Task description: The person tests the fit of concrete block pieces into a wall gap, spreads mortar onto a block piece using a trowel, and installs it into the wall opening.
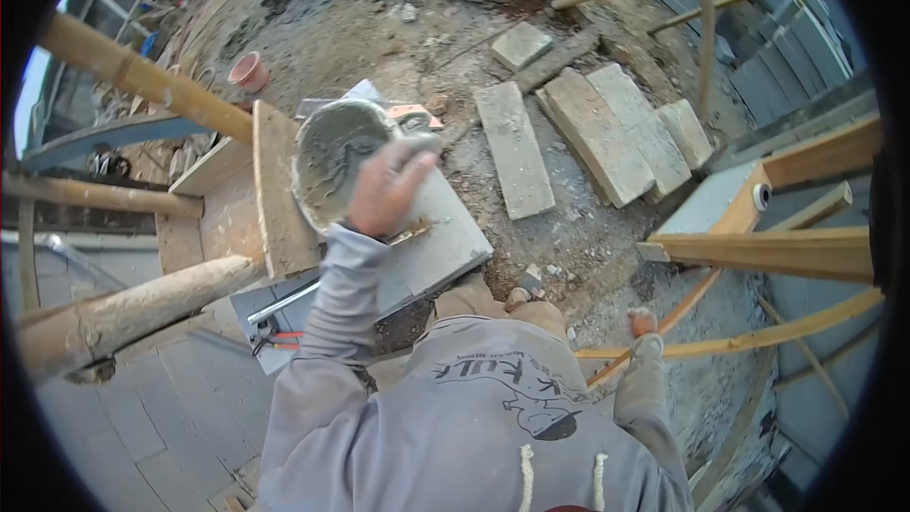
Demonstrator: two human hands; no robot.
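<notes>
Over the mortar bucket (301, 188), seemingly set for easy reach, hovering with left hand (387, 188), holding right hand (643, 322) apart (cannot tell either grasp).

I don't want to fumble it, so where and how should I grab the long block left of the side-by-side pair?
Probably grip the long block mid-length by both long edges, coming from above: it lies flat, narrower than long, with ground showing along both edges.

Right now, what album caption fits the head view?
Left hand at a bucket of grey mix, pale blocks lying nearby.
</notes>
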